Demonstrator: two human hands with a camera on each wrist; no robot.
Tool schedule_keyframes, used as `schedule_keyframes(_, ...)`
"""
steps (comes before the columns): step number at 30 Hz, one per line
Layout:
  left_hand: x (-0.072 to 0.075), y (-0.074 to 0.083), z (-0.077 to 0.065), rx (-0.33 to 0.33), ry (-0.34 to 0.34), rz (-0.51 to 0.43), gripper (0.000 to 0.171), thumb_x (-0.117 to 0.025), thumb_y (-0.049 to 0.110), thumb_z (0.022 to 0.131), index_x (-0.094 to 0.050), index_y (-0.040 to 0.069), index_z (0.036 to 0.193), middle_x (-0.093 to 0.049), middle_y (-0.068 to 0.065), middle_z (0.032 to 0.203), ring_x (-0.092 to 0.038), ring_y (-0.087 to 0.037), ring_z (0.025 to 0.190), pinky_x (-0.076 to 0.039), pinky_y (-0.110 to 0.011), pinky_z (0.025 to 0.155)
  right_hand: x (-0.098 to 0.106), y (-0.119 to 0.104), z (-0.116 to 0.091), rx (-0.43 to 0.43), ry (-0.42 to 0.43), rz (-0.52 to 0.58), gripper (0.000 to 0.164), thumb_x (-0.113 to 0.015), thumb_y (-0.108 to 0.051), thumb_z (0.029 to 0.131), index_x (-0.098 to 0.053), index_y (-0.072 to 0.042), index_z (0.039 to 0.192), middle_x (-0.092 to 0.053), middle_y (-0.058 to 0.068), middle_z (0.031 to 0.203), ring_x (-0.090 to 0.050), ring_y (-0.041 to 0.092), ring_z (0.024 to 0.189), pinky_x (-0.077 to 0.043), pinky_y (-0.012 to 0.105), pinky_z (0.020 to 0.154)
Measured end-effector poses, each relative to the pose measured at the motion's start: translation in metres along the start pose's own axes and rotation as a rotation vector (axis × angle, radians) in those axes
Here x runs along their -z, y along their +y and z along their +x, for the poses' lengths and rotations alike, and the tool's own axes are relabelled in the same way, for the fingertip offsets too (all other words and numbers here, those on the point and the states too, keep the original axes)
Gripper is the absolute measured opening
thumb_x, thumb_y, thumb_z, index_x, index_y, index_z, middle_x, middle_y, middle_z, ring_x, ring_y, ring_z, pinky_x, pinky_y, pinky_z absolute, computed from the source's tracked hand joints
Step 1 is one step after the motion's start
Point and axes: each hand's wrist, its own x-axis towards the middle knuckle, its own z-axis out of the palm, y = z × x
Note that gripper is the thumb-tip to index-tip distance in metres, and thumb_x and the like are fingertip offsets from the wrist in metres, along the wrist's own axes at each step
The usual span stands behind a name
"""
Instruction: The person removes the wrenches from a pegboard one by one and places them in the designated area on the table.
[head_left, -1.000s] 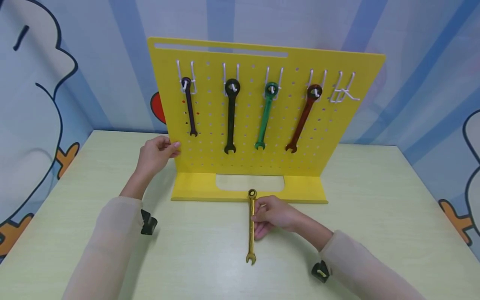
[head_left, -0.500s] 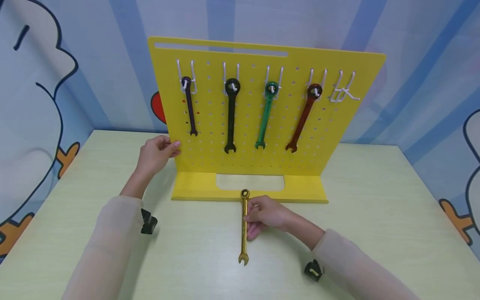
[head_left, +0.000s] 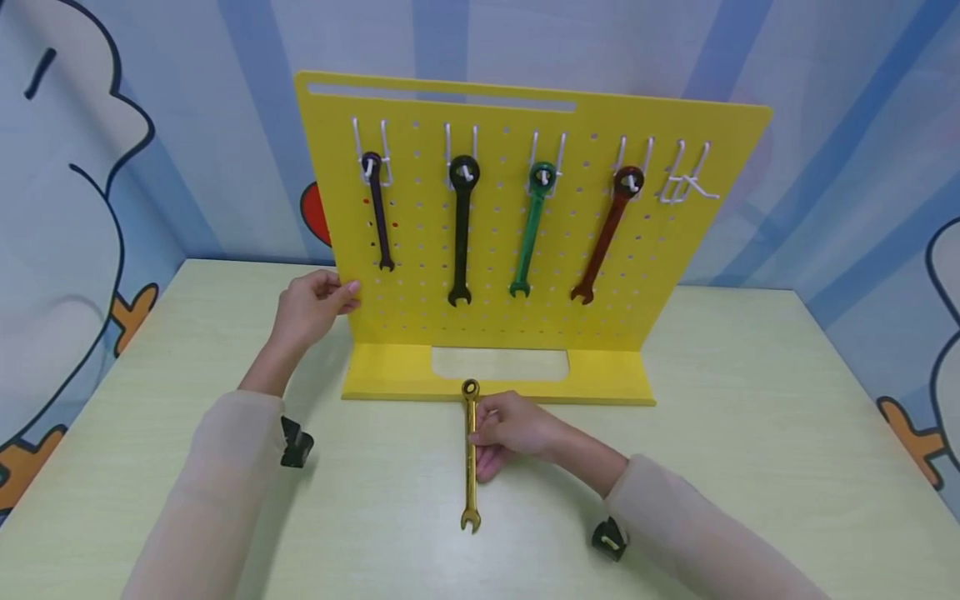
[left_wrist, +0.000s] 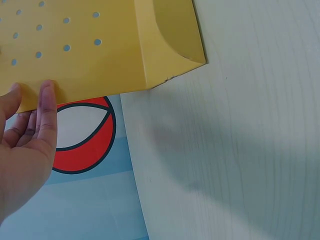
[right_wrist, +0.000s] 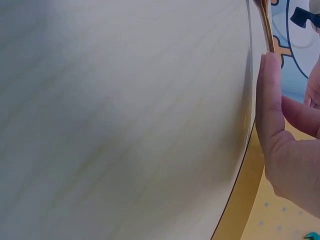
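My right hand point(head_left: 513, 429) pinches a gold combination wrench point(head_left: 470, 458) by its shank, in front of the pegboard's base. The wrench stands ring end away from me, open end toward me; in the right wrist view only part of the wrench point(right_wrist: 267, 25) shows beyond the fingers. At the left edge of the yellow pegboard point(head_left: 420, 312), my left hand point(head_left: 307, 312) holds the board between thumb and fingers, as the left wrist view also shows. Hanging on the board's hooks are a dark purple wrench point(head_left: 381, 221), a black wrench point(head_left: 462, 237), a green wrench point(head_left: 529, 237) and a red-brown wrench point(head_left: 602, 242).
A bare white hook point(head_left: 684, 187) sits at the board's upper right. The board's foot, with a cut-out, rests on a pale wood-grain table point(head_left: 750, 400). Behind stands a blue striped cartoon backdrop point(head_left: 630, 42).
My right hand has slid steadily left along the front of the base, carrying the gold wrench with it. My left hand stays on the board's edge.
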Motion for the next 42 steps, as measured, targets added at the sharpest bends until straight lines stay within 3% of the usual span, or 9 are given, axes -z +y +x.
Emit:
schedule_keyframes(4, -0.011, -0.047, 0.036, -0.032, 0.049, 0.034, 0.059, -0.054, 0.064, 0.073, -0.06, 0.015, 0.107, -0.064, -0.001, 0.094, -0.065, -0.011, 0.08, -0.052, -0.027, 0.074, -0.008, -0.002, 0.005, 0.001, -0.01, -0.002, 0.007, -0.053, 0.007, 0.087, -0.048, 0.006, 0.082, -0.061, 0.019, 0.066, -0.064, 0.027, 0.055, -0.054, 0.039, 0.057)
schedule_keyframes(7, -0.015, -0.06, 0.045, -0.044, 0.073, 0.042, 0.059, -0.053, 0.067, 0.071, -0.059, 0.019, 0.105, -0.063, 0.002, 0.091, -0.065, -0.009, 0.078, -0.052, -0.028, 0.073, -0.014, -0.004, 0.009, -0.005, -0.012, -0.002, 0.008, -0.053, 0.008, 0.087, -0.048, 0.006, 0.082, -0.061, 0.019, 0.064, -0.064, 0.026, 0.053, -0.054, 0.038, 0.056)
schedule_keyframes(22, -0.014, -0.06, 0.044, -0.057, 0.072, 0.044, 0.057, -0.053, 0.068, 0.071, -0.06, 0.022, 0.102, -0.063, 0.006, 0.088, -0.064, -0.006, 0.075, -0.052, -0.027, 0.072, -0.047, -0.012, 0.025, -0.043, -0.009, 0.057, 0.011, -0.053, 0.012, 0.085, -0.047, 0.007, 0.078, -0.06, 0.023, 0.063, -0.063, 0.029, 0.052, -0.054, 0.039, 0.054)
schedule_keyframes(34, -0.015, -0.059, 0.043, -0.056, 0.078, 0.046, 0.055, -0.053, 0.068, 0.071, -0.06, 0.021, 0.1, -0.063, 0.005, 0.087, -0.064, -0.007, 0.075, -0.052, -0.026, 0.07, -0.058, -0.012, 0.033, -0.065, -0.003, 0.057, 0.013, -0.054, 0.01, 0.085, -0.048, 0.007, 0.075, -0.06, 0.025, 0.064, -0.063, 0.032, 0.052, -0.053, 0.038, 0.053)
schedule_keyframes(37, -0.01, -0.046, 0.033, -0.051, 0.059, 0.041, 0.055, -0.053, 0.066, 0.073, -0.06, 0.019, 0.102, -0.064, 0.002, 0.089, -0.065, -0.008, 0.076, -0.052, -0.025, 0.07, -0.061, -0.013, 0.036, -0.068, 0.003, 0.06, 0.012, -0.055, 0.01, 0.085, -0.048, 0.008, 0.075, -0.06, 0.025, 0.065, -0.063, 0.031, 0.052, -0.053, 0.038, 0.052)
schedule_keyframes(41, 0.003, 0.014, -0.011, -0.008, -0.01, 0.01, 0.047, -0.055, 0.046, 0.086, -0.058, 0.005, 0.108, -0.064, -0.011, 0.098, -0.065, -0.02, 0.087, -0.05, -0.032, 0.08, -0.065, -0.014, 0.039, -0.069, 0.01, 0.058, 0.012, -0.055, 0.011, 0.084, -0.049, 0.009, 0.074, -0.06, 0.025, 0.065, -0.063, 0.033, 0.053, -0.053, 0.038, 0.052)
schedule_keyframes(42, 0.005, 0.022, -0.016, 0.005, -0.015, 0.0, 0.045, -0.055, 0.042, 0.087, -0.058, 0.002, 0.108, -0.064, -0.013, 0.098, -0.065, -0.021, 0.087, -0.05, -0.032, 0.08, -0.066, -0.015, 0.04, -0.071, 0.013, 0.054, 0.012, -0.055, 0.011, 0.084, -0.05, 0.009, 0.074, -0.06, 0.025, 0.065, -0.063, 0.033, 0.053, -0.053, 0.038, 0.052)
